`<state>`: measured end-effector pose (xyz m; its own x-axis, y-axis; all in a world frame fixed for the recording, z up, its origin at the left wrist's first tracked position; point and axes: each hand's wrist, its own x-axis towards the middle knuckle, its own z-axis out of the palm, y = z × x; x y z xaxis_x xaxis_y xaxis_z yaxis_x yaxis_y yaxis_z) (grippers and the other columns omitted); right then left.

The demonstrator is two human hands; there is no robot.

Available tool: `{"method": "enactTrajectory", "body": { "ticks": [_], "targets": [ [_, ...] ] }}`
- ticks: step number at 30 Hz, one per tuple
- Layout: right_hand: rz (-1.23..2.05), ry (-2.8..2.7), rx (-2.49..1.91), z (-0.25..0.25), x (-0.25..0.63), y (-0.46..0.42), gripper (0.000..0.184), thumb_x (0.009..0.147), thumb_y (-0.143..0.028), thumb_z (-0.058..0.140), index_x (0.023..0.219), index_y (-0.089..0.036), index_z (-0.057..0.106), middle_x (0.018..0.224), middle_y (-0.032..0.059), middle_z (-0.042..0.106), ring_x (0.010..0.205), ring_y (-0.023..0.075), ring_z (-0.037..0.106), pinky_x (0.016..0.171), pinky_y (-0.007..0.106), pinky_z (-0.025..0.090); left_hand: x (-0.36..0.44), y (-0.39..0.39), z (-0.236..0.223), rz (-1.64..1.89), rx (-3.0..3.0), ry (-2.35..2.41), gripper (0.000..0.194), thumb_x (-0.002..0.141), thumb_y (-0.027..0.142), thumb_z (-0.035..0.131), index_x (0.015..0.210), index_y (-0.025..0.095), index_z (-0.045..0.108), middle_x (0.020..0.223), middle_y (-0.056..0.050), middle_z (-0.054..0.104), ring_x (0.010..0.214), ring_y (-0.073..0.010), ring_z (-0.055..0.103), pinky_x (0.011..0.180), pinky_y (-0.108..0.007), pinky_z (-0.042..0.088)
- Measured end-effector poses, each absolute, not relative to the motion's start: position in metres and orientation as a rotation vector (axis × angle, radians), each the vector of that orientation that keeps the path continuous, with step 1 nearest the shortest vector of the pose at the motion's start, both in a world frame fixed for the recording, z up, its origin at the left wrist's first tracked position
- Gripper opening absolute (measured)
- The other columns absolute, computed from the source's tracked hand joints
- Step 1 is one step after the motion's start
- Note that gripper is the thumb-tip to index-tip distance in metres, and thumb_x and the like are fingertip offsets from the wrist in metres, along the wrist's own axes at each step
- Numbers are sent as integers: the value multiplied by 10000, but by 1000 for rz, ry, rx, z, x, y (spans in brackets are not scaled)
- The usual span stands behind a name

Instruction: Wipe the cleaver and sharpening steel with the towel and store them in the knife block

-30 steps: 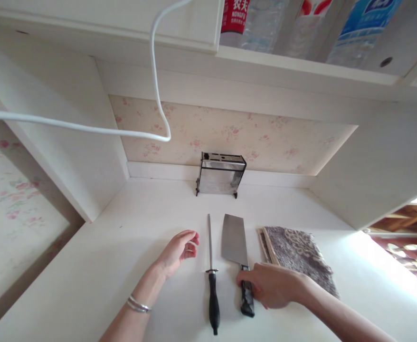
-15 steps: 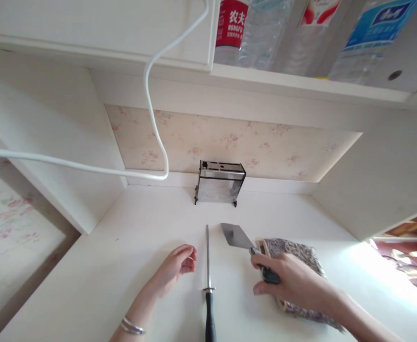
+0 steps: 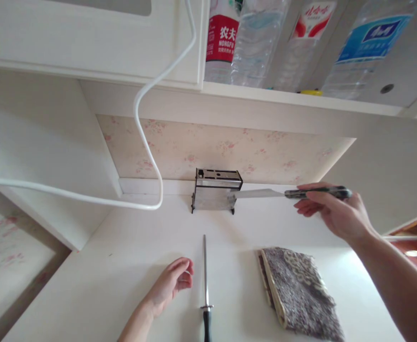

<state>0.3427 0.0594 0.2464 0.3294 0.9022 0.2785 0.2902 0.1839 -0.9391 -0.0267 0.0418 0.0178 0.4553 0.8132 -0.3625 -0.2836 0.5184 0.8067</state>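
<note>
My right hand grips the black handle of a cleaver and holds it up in the air, blade level and pointing left. The blade's tip is next to the metal knife rack at the back wall. My left hand rests on the white counter with its fingers loosely curled and nothing in them. Just right of it lies a honing steel with a black handle, pointing at the rack.
A folded patterned cloth lies on the counter to the right. A white cable hangs down in a loop from the upper cabinet. Water bottles stand on the shelf above. White side panels close in both sides.
My right hand lifted the cleaver off the counter and carried it up and back toward the knife rack. The left hand and the honing steel stayed in place.
</note>
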Motion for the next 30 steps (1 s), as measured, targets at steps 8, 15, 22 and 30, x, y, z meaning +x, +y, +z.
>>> {"method": "enactTrajectory", "body": {
  "ticks": [8,15,22,30],
  "targets": [
    [737,-1108,-1208,293,336,139,213,701,-195,591,876,-86,643,534,71,678,423,174,621,393,224,454,-26,42,24,763,742,830,251,825,415,611,842,165,634,860,-43,621,697,-110,565,673,-249,464],
    [802,-1107,-1269,287,340,175,213,722,-199,610,884,-64,642,530,60,675,421,152,595,423,226,425,-28,41,21,773,740,818,245,832,406,604,850,163,633,862,-45,618,701,-114,565,678,-256,463],
    [793,-1100,-1313,283,348,186,196,749,-221,616,861,-61,631,528,55,666,409,126,570,443,223,390,-29,42,20,771,739,817,227,808,390,633,854,168,635,867,-40,616,697,-108,557,678,-250,459],
    [699,-1127,-1438,290,349,203,239,759,-221,652,874,-16,609,511,64,660,411,109,548,460,223,395,-30,44,16,751,763,825,264,833,420,592,872,160,619,865,-50,617,680,-115,578,662,-253,445]
  ]
}}
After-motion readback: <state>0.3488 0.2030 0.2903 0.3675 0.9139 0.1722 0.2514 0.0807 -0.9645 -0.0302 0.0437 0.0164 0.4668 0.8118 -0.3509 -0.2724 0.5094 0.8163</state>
